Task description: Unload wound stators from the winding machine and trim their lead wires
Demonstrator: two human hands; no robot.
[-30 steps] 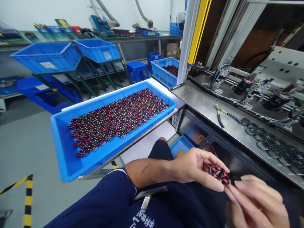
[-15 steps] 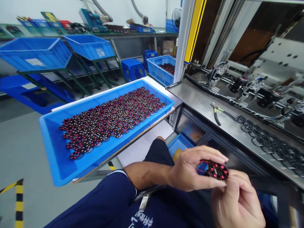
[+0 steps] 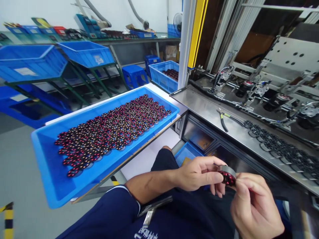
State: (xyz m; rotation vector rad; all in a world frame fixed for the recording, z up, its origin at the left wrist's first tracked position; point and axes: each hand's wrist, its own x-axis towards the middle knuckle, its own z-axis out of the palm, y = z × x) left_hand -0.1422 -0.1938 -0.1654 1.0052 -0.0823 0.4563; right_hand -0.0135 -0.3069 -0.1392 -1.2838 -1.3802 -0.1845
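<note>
My left hand (image 3: 195,174) holds a round motor stator (image 3: 227,173) with red copper windings and a grey outer ring, over my lap. Thumb and fingers grip it by the rim, and its wound face is tilted downward. At the stator's right edge, my right hand (image 3: 258,202) is closed in a pinch. Whatever lies between those fingertips, if anything, is too small to make out. To the left, a blue tray (image 3: 42,159) carries rows of similar wound stators (image 3: 112,126).
On the metal bench (image 3: 189,101) at right lie pliers (image 3: 223,121) and a row of black unwound cores (image 3: 276,142). Behind them stands a winding machine (image 3: 259,88). A blue crate (image 3: 159,78) of parts is beyond the tray; a blue bin (image 3: 185,152) sits below.
My left hand has turned the stator, so its grey outer ring now shows on top and the windings face lower. My right hand has shifted slightly right, still pinching. The camera view has tilted a little.
</note>
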